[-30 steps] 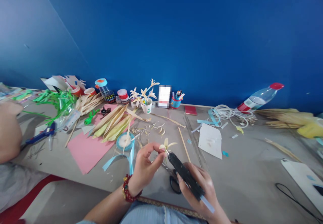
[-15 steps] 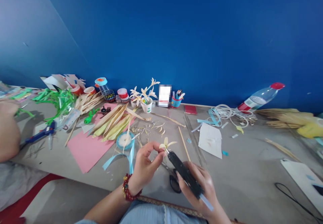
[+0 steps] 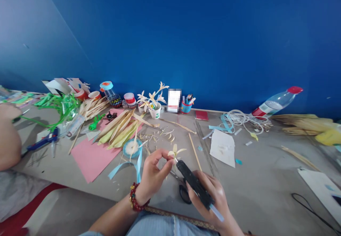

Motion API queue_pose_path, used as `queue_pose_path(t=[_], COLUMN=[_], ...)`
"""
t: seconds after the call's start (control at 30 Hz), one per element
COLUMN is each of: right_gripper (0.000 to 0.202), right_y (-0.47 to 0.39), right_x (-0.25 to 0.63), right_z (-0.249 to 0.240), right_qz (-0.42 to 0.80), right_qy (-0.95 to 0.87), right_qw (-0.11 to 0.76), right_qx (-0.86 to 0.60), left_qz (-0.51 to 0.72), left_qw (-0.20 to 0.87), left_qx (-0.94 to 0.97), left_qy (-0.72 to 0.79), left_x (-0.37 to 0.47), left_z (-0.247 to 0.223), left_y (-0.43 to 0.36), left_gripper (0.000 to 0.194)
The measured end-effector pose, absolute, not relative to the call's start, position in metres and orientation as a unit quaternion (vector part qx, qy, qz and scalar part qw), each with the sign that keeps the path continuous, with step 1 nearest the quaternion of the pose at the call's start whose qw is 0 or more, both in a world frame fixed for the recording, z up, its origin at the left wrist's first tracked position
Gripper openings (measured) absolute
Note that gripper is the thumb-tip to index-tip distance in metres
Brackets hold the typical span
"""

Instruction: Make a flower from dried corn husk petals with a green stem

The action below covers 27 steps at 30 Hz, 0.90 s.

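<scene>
The left hand [image 3: 157, 172] holds a small pale flower [image 3: 175, 152], its grip closed with thumb and forefinger pinched at the base of the petals. The flower is over the worktop [image 3: 255, 197], in front of the wearer. The right hand [image 3: 210, 193] has its grip wrapped around a black glue gun [image 3: 195, 183], which slants up and to the left, its metal tip at the base of the flower; whether the tip touches it, I cannot tell. A clear glue stick [image 3: 217, 213] juts from the back of the gun. A beaded bracelet [image 3: 135, 197] circles the left wrist.

Scissors [image 3: 184, 194] lie below the hands, partly hidden by the right one. To the left of the hands are a blue ribbon [image 3: 139, 166], a round blue dish [image 3: 132, 148], and husks [image 3: 117, 131] lying partly over pink paper [image 3: 92, 161]. Small scraps [image 3: 153, 137] are scattered beyond the hands.

Near the blue wall [image 3: 170, 33] stand a white cup [image 3: 155, 113] with pale flowers [image 3: 152, 98] in it and a pen cup [image 3: 186, 107]. To the right lie white paper [image 3: 222, 148], a coiled white cable [image 3: 238, 119] and a tilted bottle [image 3: 277, 104] with a red cap. At the far left, another person's arm [image 3: 9, 140] is near a blue glue gun [image 3: 44, 142] and green stems [image 3: 64, 111].
</scene>
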State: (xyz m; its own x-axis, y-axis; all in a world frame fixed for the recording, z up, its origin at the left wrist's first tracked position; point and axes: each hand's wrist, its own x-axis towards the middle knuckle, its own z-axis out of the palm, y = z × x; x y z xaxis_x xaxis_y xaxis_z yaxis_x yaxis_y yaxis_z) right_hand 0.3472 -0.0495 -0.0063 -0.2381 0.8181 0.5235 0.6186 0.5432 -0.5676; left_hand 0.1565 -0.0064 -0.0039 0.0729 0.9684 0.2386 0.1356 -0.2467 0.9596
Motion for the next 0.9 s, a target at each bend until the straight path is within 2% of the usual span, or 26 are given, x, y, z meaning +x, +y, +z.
queue_pose_path(t=[0.9], right_gripper=[0.010], right_y=[-0.0481], right_x=[0.3462], right_z=[-0.0022], right_qz=[0.114], right_qy=[-0.787], right_qw=[0.411], right_qx=[-0.445], left_qz=[0.507], left_qw=[0.395], left_qx=[0.610], left_qy=[0.463], left_x=[0.1572], left_z=[-0.0032], left_y=[-0.0075], left_gripper=[0.011])
